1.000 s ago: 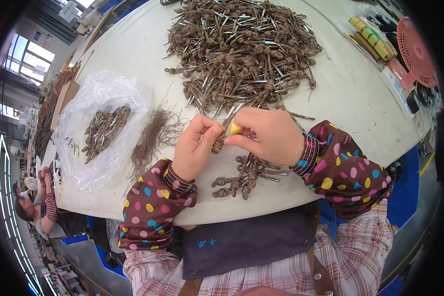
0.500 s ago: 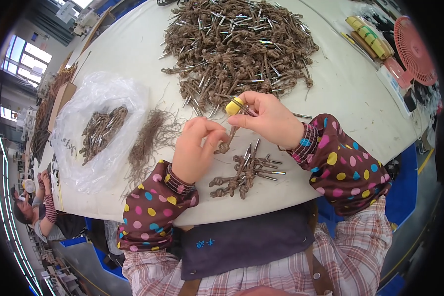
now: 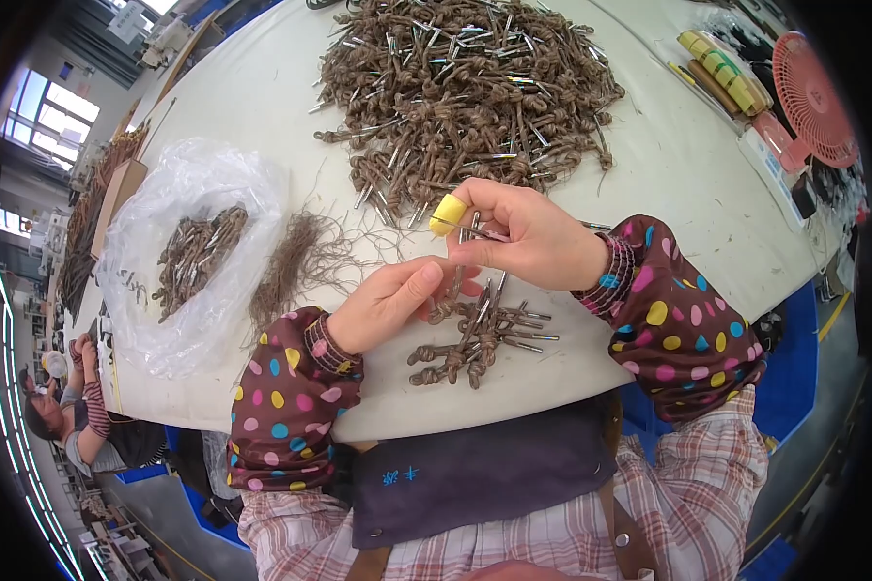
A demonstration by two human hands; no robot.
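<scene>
My left hand [image 3: 388, 305] is closed round a knotted brown cord [image 3: 443, 312] with a metal tip, its fingers partly hidden behind the cord. My right hand [image 3: 533, 237] meets it from the right, thumb and fingers pinching what look like small thread snips [image 3: 472, 231] with thin dark blades. A yellow finger cover [image 3: 448, 215] sits on the right index fingertip. Just below the hands lies a small group of knotted cords [image 3: 480, 339] with silver metal tips, crossed over each other on the white table [image 3: 378, 412].
A large heap of similar knotted cords [image 3: 465, 97] covers the far middle. At left, a clear plastic bag [image 3: 179, 339] holds more cords, beside a tuft of loose brown threads [image 3: 291, 266]. A pink fan [image 3: 814, 97] stands far right. Another person [image 3: 77, 431] sits at far left.
My left hand has turned and moved slightly down and right, with its thumb now on top. The yellow-covered fingertip and the snips have shifted a little left and down over the cord.
</scene>
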